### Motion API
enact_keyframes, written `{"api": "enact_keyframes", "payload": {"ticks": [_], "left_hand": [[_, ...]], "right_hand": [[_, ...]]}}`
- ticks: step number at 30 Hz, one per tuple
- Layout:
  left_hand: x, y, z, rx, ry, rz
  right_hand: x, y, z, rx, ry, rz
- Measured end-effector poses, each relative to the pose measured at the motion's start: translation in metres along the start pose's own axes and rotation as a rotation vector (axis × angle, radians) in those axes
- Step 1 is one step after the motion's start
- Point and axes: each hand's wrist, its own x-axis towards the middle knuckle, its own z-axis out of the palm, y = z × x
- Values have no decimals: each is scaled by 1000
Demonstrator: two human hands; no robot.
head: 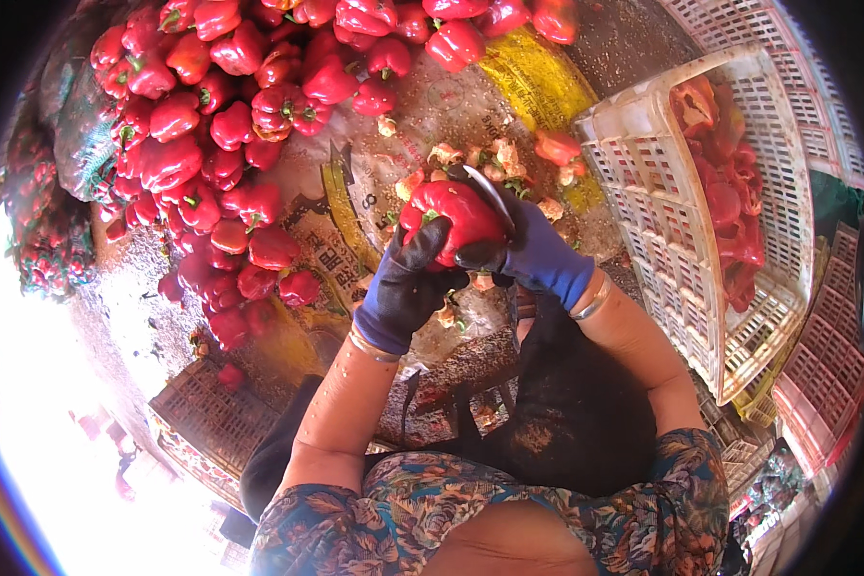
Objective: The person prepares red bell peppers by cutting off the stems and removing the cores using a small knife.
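A red bell pepper [452, 216] is held up in front of me between both gloved hands. My left hand [416, 277], in a black-palmed blue glove, grips its near left side with the thumb on top. My right hand [529, 234], gloved alike, is closed around a knife with a curved metal blade [491, 193]. The blade lies against the pepper's right side, and the right thumb rests on the pepper too. The knife's handle is hidden in the fist. Below and beyond the hands, cut pepper cores [505, 155] lie scattered on printed sacks [432, 137].
A heap of whole red peppers [209, 137] spreads at the upper left. To the right, a tilted white plastic crate [655, 216] contains cut red peppers [731, 194]. Stacked pink crates [821, 360] stand farther right. Filled mesh sacks [79, 137] lie at the far left.
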Motion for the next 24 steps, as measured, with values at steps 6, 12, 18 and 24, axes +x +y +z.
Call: {"api": "enact_keyframes", "payload": {"ticks": [6, 12, 18, 24], "left_hand": [[2, -1, 10, 36, -53, 66], [2, -7, 5, 80, -126, 121], [3, -10, 11, 312, -28, 95], [21, 9, 2, 731, -54, 282]], "right_hand": [[-5, -4, -8, 91, 30, 11], [-12, -4, -9, 199, 83, -18], [-13, 0, -23, 252, 91, 169], [-17, -7, -20, 312, 77, 338]]}}
